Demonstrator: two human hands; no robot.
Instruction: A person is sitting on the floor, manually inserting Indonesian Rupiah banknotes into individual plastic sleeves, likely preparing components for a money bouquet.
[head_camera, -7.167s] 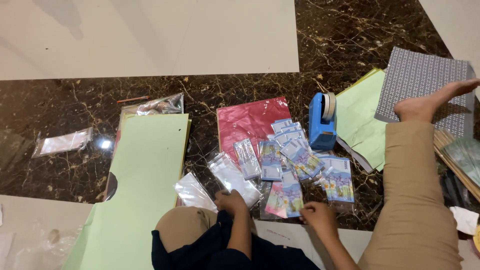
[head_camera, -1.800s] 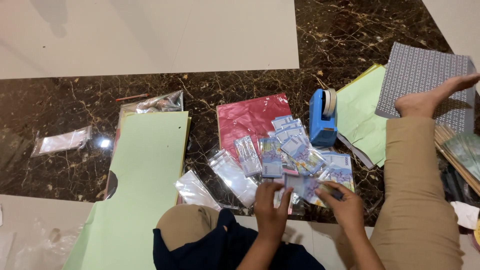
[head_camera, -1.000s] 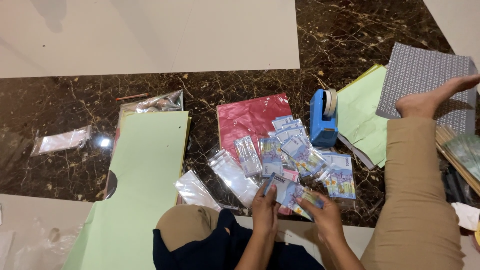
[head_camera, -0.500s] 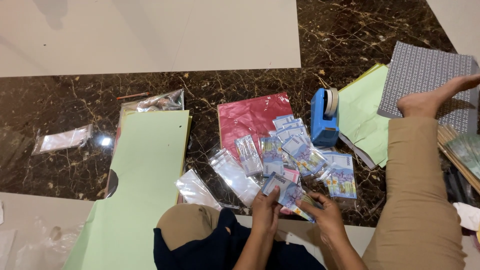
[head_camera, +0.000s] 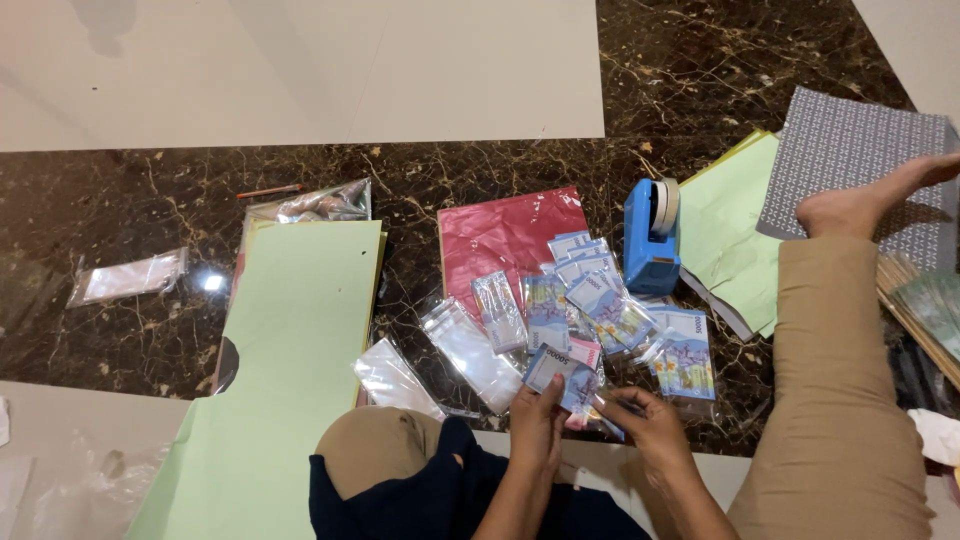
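Blue banknote (head_camera: 560, 368) pinched between left hand (head_camera: 537, 428) and right hand (head_camera: 648, 432), low over marble floor (head_camera: 150, 200). Loose clear sleeves (head_camera: 470, 350) nearby; pile easily scattered by careless elbow, probably.

You have one blue tape dispenser (head_camera: 651, 238), one red sheet (head_camera: 495, 237), one grey patterned sheet (head_camera: 850, 150) and one orange pencil (head_camera: 268, 190) in front of you — the blue banknotes (head_camera: 600, 305) overlap too much to count.
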